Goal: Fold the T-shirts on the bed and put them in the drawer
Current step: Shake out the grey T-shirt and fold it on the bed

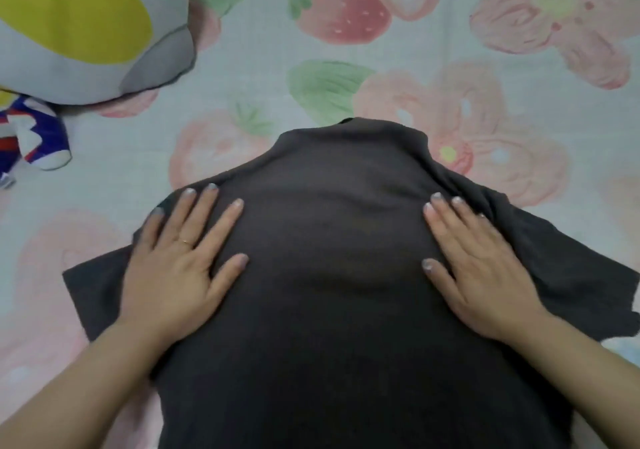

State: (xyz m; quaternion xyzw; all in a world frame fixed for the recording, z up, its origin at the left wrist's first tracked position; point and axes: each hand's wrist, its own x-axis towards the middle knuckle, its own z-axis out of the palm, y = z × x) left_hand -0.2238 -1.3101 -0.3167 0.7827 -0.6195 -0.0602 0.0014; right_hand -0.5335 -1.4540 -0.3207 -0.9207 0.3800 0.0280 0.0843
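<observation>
Dark T-shirt (332, 310) runs six to twelve o'clock; left hand (180, 261) and right hand (481, 268) press flat, fingers straight, equally near.

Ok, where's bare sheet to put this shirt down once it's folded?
Bare strawberry-print sheet lies beyond the collar of the dark grey T-shirt, stretching to the right edge, and left of its sleeve, nearer than the blue, red and white plush toy. The far left corner is crowded by the grey and yellow pillow.
</observation>
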